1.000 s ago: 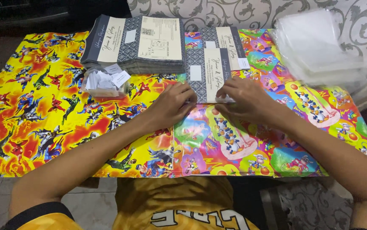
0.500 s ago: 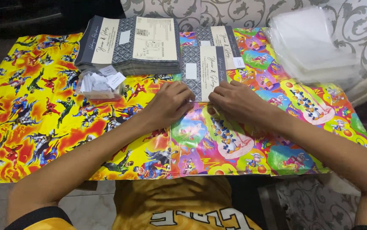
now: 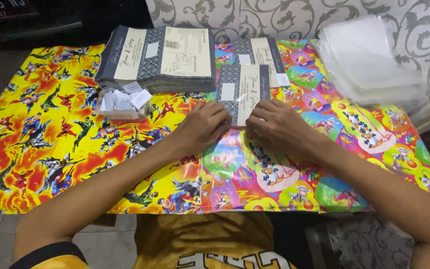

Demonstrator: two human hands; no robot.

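Far out beyond the left hand, a small clear tray of white paper slips (image 3: 122, 101) sits on the desk (image 3: 40, 144), which is spread with bright yellow cartoon-print paper. Just behind that, a tall stack of grey patterned cards (image 3: 160, 59). Now the left hand (image 3: 206, 128) lies knuckles up, fingers curled down onto the near edge of a grey card in a clear sleeve (image 3: 242, 90), pressing it rather than lifting it. Right beside it, the right hand (image 3: 274, 127) does the same, fingertips pinching the card's lower right corner. Behind that hand lies another sleeved card (image 3: 264, 59), and well off to its right, a heap of empty clear plastic sleeves (image 3: 369, 62).
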